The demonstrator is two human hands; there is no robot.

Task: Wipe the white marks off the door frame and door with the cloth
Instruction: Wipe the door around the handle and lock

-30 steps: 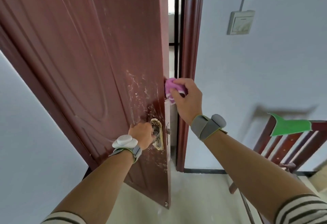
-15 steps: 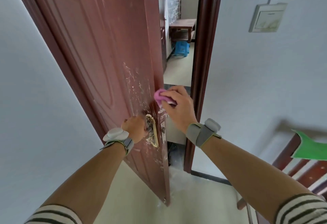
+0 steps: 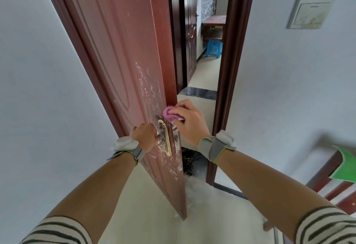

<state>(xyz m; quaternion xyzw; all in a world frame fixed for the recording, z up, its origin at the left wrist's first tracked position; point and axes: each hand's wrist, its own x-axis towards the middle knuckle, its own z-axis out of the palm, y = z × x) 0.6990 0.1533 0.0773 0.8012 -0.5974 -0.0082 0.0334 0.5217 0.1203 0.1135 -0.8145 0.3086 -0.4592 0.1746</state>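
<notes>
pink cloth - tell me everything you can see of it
The pink cloth is a small, soft-looking wad, bunched up in the right hand, which covers all but its left end. It lies against the reddish-brown door near its free edge, just above the brass handle plate, beside white smears.

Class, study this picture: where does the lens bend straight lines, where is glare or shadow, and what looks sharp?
Head view: the wide lens splays the door and door frame apart toward the top; a pale sheen washes out the door's upper face; a shadow lies on the wall above the chair; the right hand and cloth look sharp.
</notes>
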